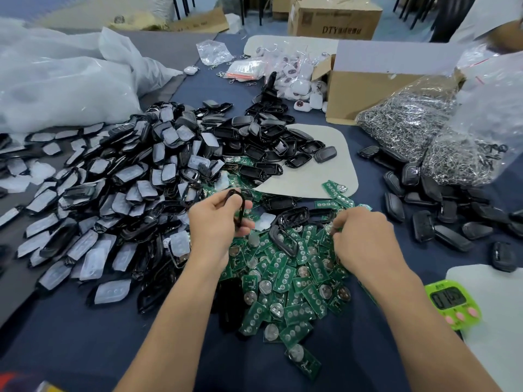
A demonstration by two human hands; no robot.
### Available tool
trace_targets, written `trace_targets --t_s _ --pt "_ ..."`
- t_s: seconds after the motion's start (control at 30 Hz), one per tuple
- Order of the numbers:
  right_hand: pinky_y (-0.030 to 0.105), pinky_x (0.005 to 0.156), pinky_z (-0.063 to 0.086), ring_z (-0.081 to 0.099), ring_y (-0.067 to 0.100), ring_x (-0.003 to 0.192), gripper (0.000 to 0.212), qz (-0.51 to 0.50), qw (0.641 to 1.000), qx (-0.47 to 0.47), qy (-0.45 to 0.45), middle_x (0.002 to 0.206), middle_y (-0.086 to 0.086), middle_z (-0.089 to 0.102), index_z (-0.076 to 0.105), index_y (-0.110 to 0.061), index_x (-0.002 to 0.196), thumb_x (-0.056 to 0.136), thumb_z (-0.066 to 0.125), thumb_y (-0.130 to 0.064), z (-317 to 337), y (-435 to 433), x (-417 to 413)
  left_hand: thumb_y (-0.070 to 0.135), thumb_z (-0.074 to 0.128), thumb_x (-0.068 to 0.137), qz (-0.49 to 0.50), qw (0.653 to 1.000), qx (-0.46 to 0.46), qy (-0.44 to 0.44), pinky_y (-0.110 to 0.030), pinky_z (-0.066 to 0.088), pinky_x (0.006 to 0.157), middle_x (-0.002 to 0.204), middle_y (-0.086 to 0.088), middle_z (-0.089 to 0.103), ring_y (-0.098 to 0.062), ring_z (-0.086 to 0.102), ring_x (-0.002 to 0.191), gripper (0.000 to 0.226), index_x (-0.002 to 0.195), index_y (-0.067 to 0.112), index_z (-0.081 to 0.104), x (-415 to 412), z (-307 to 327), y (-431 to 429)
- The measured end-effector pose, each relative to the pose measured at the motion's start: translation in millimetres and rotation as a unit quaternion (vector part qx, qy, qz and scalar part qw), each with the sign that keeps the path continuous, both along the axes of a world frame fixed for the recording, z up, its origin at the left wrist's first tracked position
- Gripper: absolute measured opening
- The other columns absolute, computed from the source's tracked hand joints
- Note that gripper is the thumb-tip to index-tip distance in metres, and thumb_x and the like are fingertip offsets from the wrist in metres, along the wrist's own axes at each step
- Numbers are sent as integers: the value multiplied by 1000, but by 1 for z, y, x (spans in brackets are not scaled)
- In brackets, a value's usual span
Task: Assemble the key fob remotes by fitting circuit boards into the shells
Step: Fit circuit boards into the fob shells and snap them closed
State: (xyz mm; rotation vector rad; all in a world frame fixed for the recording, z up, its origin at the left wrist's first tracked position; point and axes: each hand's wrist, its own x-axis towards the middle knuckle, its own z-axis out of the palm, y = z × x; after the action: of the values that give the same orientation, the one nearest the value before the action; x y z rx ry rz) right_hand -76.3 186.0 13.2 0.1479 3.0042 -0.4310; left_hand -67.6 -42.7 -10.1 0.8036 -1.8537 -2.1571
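Hands first: the left hand [215,222] is gripping a black shell [239,205], while the right hand [365,241] is pinching a board [329,229] from the green circuit boards [283,278] heaped near centre on the surface [85,335]. Next, I judge, that board needs lifting and seating squarely in the shell. Far right, clear bags [410,123] are holding metal rings, beside an open cardboard box [356,91].

Around the circuit boards [285,281], shells [113,193] heap at nine and twelve o'clock, a box [368,89] sits at one, fobs [441,219] at three, a timer [452,304] at four.
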Motion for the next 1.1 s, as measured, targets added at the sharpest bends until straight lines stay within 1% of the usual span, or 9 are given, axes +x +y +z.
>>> trace_targets --t_s 0.07,0.17,0.3,0.43,0.5,0.57,0.67,0.87,1.1 --pt "32 68 53 64 32 76 21 9 1000 0 16 81 9 71 79 -23 88 87 64 -7 3 -1 2 13 67 101 -6 1000 4 -13 -19 37 36 76 -7 78 -11 45 36 12 96 15 78 9 0 6" --pt "30 71 63 72 19 71 25 3 980 -191 53 74 -11 77 81 -31 84 91 70 -9 11 -4 9 21 66 102 -20 999 -36 -26 -15 33 40 62 -2 69 -3 39 39 19 89 15 79 20 -1 12" --pt "3 71 51 71 -9 79 34 5 922 -378 84 78 -26 75 82 -34 82 85 77 -1 9 -20 22 24 52 109 -37 998 40 7 -16 31 44 60 2 59 -6 44 53 29 103 18 80 29 4 18" --pt "3 68 50 63 -16 67 34 36 958 -280 48 90 -14 75 82 -34 104 89 74 -4 -13 -25 33 22 61 100 -98 982 -158 -29 -25 39 59 76 12 71 -9 51 57 26 107 39 80 32 4 16" --pt "17 75 58 60 -8 60 38 48 967 -246 39 93 -13 75 78 -36 116 91 73 -7 -15 -24 35 27 65 96 -128 926 -350 -65 -26 44 61 84 19 76 -4 58 58 27 111 46 77 32 5 11" --pt "14 79 56 64 -8 73 48 67 966 -246 31 97 -15 74 73 -38 125 90 72 -5 -13 -21 34 27 69 95 -116 866 -481 -74 -29 52 81 107 19 77 -10 67 93 32 122 42 75 29 10 10" --pt "12 81 52 65 -1 83 43 73 971 -225 20 100 -14 72 77 -37 116 88 71 -4 -6 -17 32 22 70 96 -139 829 -542 -7 -32 36 115 135 8 69 -14 50 132 37 133 29 71 10 11 22" --pt "25 62 51 56 4 60 32 77 983 -167 5 96 -7 70 67 -35 76 86 65 -4 1 -12 40 28 61 103 -241 761 -598 -69 -39 41 112 134 0 68 -23 55 127 31 132 27 71 -38 6 45" --pt "22 55 45 49 2 50 20 -31 924 -380 18 65 -14 67 78 -41 81 77 81 -21 -13 4 44 30 80 91 -145 872 -467 -25 -32 54 91 108 9 73 -12 66 93 30 121 31 76 -35 3 23"
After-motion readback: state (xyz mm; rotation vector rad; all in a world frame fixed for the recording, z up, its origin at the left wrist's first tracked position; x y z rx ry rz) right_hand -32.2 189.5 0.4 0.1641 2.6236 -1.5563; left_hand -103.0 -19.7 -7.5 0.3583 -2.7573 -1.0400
